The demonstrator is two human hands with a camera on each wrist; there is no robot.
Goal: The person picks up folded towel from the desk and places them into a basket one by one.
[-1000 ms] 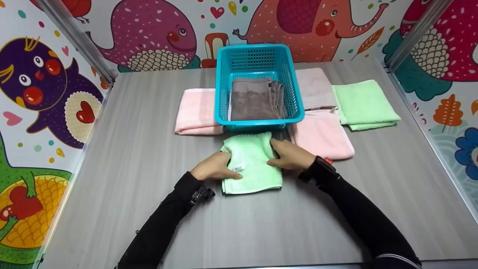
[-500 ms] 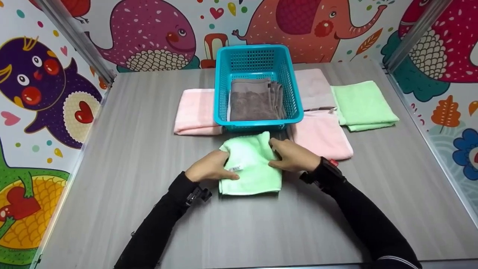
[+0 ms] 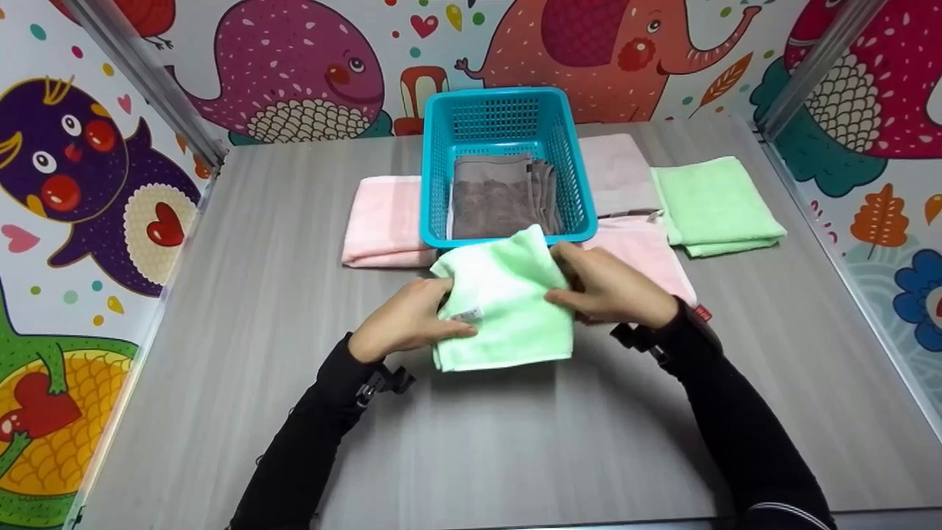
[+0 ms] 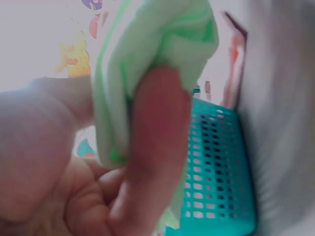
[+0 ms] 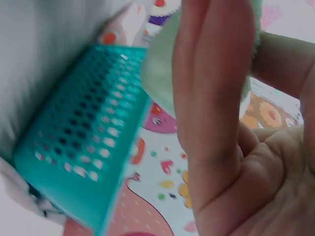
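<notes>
A folded light green towel [image 3: 508,302] with a small white label is held above the table, its shadow below it. My left hand [image 3: 408,318] grips its left side, thumb on top and fingers underneath, as the left wrist view also shows with the green cloth [image 4: 162,39]. On the right side, my right hand [image 3: 614,285] pinches the towel between thumb and fingers. Just beyond stands a teal plastic basket [image 3: 434,177] with perforated walls. Inside it, toward the front, lie folded grey-brown towels [image 3: 493,199]. The green towel's far edge overlaps the basket's front rim from the head view.
Left of the basket lies a folded pink towel [image 3: 383,221]. To its right are a pale greyish-pink towel [image 3: 618,177], another pink towel [image 3: 647,254] and a second green towel [image 3: 717,206]. Walls with cartoon animals [image 3: 302,66] border the grey table [image 3: 243,309].
Both hands have lifted the green towel off the table and moved it up toward the basket, tilting it slightly. The basket and the other towels stay in place.
</notes>
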